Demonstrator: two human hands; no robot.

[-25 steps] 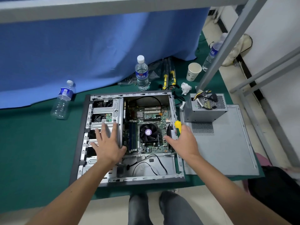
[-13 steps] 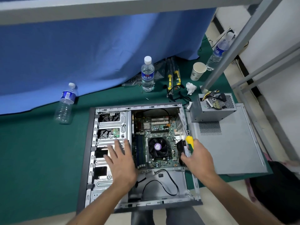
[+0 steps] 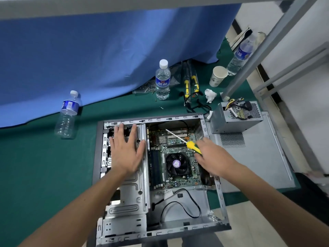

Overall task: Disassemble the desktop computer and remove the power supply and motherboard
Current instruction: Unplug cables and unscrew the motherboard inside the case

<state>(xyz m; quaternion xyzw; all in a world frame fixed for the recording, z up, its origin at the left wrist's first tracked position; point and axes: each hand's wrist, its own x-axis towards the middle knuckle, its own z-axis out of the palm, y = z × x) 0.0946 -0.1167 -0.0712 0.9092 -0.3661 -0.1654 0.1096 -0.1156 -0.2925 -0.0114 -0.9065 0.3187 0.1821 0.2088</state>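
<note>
The open computer case (image 3: 124, 227) lies flat on the green mat. Inside it sits the green motherboard (image 3: 179, 145) with its black CPU fan (image 3: 176, 164). My left hand (image 3: 125, 150) presses flat, fingers spread, on the silver drive cage (image 3: 135, 193). My right hand (image 3: 212, 157) grips a yellow-handled screwdriver (image 3: 191, 144); its shaft points up-left, tip over the motherboard's upper area near the expansion slots. The grey power supply (image 3: 231, 120), cables bundled on top, stands outside the case on the removed side panel (image 3: 254, 157).
Water bottles stand behind the case (image 3: 162, 80), at the left (image 3: 67, 114) and at the far right (image 3: 240, 56). A paper cup (image 3: 218, 75), crumpled tissue (image 3: 210, 95), two packaged screwdrivers (image 3: 190, 82) and loose black cables lie behind the case. A blue cloth hangs behind; a metal frame leg (image 3: 249, 63) rises at right.
My left hand slid up the drive cage toward its far end. My right hand moved over the motherboard and swung the screwdriver so its shaft points into the case. The camera came closer.
</note>
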